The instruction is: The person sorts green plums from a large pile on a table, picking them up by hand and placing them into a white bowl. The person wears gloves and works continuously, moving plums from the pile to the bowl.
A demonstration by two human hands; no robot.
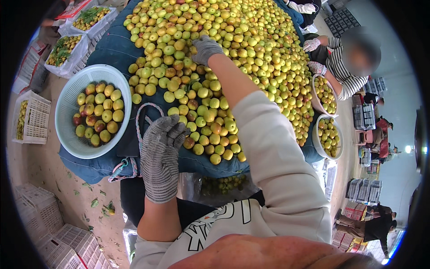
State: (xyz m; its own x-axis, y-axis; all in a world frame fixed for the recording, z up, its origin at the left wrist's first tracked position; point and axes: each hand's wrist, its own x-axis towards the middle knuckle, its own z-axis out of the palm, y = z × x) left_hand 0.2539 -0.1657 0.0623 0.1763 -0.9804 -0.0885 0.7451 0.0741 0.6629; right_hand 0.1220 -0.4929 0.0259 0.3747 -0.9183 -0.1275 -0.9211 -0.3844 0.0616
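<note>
A large heap of round yellow-green and brown fruit, which look like jujubes (251,62), covers a dark blue quilted cloth (107,49). My right hand (206,49), in a grey knit glove, reaches far into the heap. Its fingers are bent down among the fruit, and whatever they grip is hidden. Nearer to me, my left hand (162,152) wears a striped grey glove and hovers by the heap's near left edge. Its fingers are curled together; I cannot see what is inside them. Left of it stands a pale blue basket (62,112) partly filled with the same fruit.
A braided cord (139,123) loops beside my left hand. Across the heap on the right sits a person (338,67) in gloves and a striped top, near two fruit-filled baskets (317,136). Lined crates (67,67) stand at far left, more crates (74,244) at lower left.
</note>
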